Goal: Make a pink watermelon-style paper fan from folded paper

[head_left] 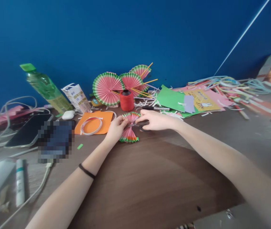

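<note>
Steadying paper fan [130,138]: left hand [116,128] pinches near its middle, right hand [153,120] grips scissors [138,124]; best spare the pleats [132,117].

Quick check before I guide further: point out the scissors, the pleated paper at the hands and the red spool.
Scissors [138,124]: head view, where blades and handles meet.
Pleated paper [129,136]: head view, on its lower pleats.
Red spool [127,102]: head view, on its red side.

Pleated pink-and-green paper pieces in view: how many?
4 that I can make out: front piece, held by the left hand; left piece, middle piece and upper-right piece, in the overlapping group behind the red spool. Others may be hidden there.
</note>
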Demonstrator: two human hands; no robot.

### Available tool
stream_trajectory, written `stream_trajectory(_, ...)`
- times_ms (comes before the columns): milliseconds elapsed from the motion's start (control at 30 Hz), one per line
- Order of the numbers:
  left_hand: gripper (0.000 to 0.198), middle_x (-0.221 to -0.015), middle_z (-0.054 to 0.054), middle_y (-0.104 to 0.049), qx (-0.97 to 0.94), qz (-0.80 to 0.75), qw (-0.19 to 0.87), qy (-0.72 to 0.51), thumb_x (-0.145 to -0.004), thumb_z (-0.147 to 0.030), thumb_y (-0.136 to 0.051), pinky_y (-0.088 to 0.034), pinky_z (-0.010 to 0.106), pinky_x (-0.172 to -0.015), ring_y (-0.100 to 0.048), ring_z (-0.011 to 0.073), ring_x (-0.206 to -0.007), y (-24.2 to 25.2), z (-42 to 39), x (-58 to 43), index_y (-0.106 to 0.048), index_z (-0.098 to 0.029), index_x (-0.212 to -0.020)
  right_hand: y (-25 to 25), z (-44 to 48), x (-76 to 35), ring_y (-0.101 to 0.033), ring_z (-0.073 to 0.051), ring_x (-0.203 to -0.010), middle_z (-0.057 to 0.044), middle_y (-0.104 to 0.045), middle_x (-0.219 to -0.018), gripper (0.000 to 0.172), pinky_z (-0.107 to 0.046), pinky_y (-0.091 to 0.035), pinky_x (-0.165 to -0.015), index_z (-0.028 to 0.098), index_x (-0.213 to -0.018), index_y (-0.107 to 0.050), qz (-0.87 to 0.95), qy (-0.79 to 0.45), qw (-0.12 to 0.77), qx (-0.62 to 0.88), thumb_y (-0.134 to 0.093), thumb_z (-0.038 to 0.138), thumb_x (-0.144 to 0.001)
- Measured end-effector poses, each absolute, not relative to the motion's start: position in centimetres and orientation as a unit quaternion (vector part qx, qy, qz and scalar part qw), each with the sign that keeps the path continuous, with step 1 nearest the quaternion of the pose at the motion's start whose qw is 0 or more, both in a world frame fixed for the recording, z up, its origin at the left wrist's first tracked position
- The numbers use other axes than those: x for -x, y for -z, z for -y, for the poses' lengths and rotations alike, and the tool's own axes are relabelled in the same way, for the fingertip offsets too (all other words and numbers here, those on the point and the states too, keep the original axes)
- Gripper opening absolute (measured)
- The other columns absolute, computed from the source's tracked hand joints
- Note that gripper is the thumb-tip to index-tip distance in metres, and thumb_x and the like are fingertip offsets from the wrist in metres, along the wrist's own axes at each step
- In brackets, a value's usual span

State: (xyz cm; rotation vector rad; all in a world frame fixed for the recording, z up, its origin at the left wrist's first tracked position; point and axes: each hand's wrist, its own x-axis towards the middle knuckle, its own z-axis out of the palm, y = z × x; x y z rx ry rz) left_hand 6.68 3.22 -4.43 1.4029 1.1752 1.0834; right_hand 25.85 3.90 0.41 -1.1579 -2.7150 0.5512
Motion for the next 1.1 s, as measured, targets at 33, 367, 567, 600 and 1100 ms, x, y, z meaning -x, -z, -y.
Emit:
stream_trajectory(33, 0.020, -0.082, 0.005, -0.069, -0.569, -0.480, 0.493, -0.450, -0.071, -0.035, -0.057, -0.045, 0.033, -0.081, -0.061, 0.0162, -0.079, 4.4, -3.2, -6.8, -0.050, -0.017, -0.066, -0.5, -3.9, -26.0, -0.045, -0.015, -0.072, -0.004, -0.041, -0.083, 0.034, -0.025, -0.033, -0.062, 0.025, -0.108, -0.063, 0.900, -0.182, 0.068, 0.391, -0.054, 0.026, -0.075)
stream_trajectory(367, 0.016, -0.086, 0.003, -0.068, -0.579, -0.492, 0.423, -0.493, -0.074, -0.033, -0.052, -0.043, 0.029, -0.080, -0.060, 0.0149, -0.081, 3.3, -3.2, -5.8, -0.050, -0.018, -0.070, -2.5, -5.4, -29.5, -0.053, -0.018, -0.078, -0.008, -0.057, -0.096, 0.035, -0.027, -0.039, -0.066, 0.021, -0.101, -0.064, 0.862, -0.177, 0.014, 0.474, -0.055, 0.039, -0.073)
stream_trajectory(567, 0.012, -0.079, 0.003, -0.065, -0.634, -0.613, 0.195, -0.428, -0.072, -0.029, -0.052, -0.042, 0.030, -0.076, -0.059, 0.0177, -0.078, 1.1, -4.3, -2.8, -0.055, -0.017, -0.072, -2.3, -6.1, -30.8, -0.055, -0.018, -0.069, -0.011, -0.058, -0.100, 0.040, -0.026, -0.037, -0.056, 0.019, -0.104, -0.058, 0.760, -0.091, -0.060, 0.641, -0.052, 0.045, -0.075)
stream_trajectory(600, 0.013, -0.080, 0.003, -0.065, -0.634, -0.634, 0.167, -0.409, -0.071, -0.030, -0.053, -0.042, 0.029, -0.075, -0.059, 0.0182, -0.079, 0.8, -4.4, -2.3, -0.056, -0.018, -0.072, -2.2, -6.2, -30.9, -0.056, -0.018, -0.070, -0.012, -0.057, -0.103, 0.040, -0.027, -0.037, -0.056, 0.019, -0.105, -0.058, 0.749, -0.080, -0.069, 0.654, -0.052, 0.045, -0.075)
stream_trajectory(1100, 0.052, -0.106, 0.007, -0.065, -0.675, -0.674, 0.084, -0.289, -0.066, -0.004, -0.037, -0.041, 0.031, -0.086, -0.057, 0.0205, -0.099, 0.1, -5.2, 0.6, -0.056, -0.017, -0.112, -1.5, -6.1, -29.9, -0.055, -0.024, -0.090, -0.012, -0.057, -0.101, 0.034, -0.032, -0.041, -0.069, 0.018, -0.110, -0.058, 0.812, -0.061, 0.040, 0.579, -0.052, 0.024, -0.078)
